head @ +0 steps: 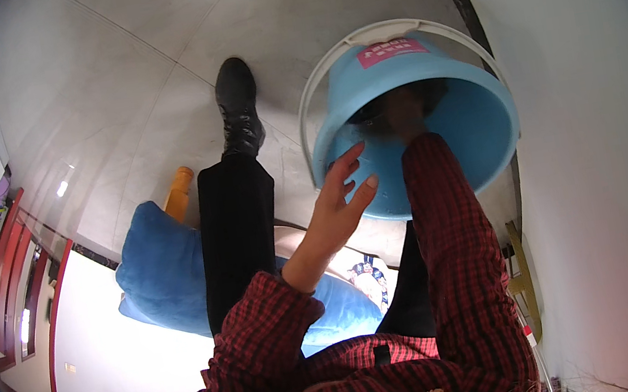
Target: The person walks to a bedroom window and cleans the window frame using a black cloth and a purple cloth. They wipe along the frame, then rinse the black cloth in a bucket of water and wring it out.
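Observation:
A light blue plastic bucket [482, 132] lies tipped in front of me, its mouth facing my body. The white carrying handle [305, 96] arches around it, and a pink label [393, 51] with writing is on its outer wall. My right hand [407, 115] reaches deep inside; it is blurred and shaded, so its fingers and any hold are unclear. Something dark [434, 92], too dim to name, lies around that hand. At the bucket's left rim my left hand [337, 207] hovers with thumb and fingers apart, holding nothing.
A blue cushion [160, 275] and an orange-yellow leg [179, 192], apparently of a seat, are by my left leg. My black boot [237, 97] stands on the grey tiled floor [151, 98]. A white wall [584, 153] runs close along the right. A red-framed door [17, 304] is at far left.

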A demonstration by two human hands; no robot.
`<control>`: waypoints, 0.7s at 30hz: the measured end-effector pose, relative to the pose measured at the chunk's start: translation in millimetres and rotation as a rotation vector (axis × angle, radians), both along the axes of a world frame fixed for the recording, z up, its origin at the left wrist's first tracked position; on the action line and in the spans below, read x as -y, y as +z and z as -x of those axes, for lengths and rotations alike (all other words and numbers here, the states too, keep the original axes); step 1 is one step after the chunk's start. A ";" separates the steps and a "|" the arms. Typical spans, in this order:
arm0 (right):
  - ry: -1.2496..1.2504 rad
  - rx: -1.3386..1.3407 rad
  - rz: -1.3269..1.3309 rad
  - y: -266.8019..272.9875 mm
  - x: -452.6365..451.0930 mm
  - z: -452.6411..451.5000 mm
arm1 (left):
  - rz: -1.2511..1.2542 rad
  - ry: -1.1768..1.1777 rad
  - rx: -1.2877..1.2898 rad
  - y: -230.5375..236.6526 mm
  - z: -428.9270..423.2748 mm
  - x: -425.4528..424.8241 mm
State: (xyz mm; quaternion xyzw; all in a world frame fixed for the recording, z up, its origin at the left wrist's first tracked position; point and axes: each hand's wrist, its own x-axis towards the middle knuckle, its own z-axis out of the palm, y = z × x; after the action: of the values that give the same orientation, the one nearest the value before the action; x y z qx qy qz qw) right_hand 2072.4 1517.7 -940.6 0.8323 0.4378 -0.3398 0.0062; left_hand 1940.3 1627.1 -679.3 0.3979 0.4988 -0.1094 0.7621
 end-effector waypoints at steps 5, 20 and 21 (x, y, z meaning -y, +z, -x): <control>-0.363 0.160 0.118 -3.6 -11.2 -4.8 | -0.012 0.027 0.000 2.2 4.2 2.8; -0.446 -0.827 -0.677 371.4 68.3 33.8 | 0.364 0.377 -0.176 26.1 -13.6 32.6; -0.420 -0.835 -0.754 382.0 63.0 38.5 | 0.386 0.415 -0.140 25.8 -16.4 35.7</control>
State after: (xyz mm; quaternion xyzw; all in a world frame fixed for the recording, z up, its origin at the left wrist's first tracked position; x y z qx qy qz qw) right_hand 2033.9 1454.8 -558.6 0.6421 0.3199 -0.4533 -0.5290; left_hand 1956.7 1591.5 -653.5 0.1263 0.5910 -0.0714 0.7935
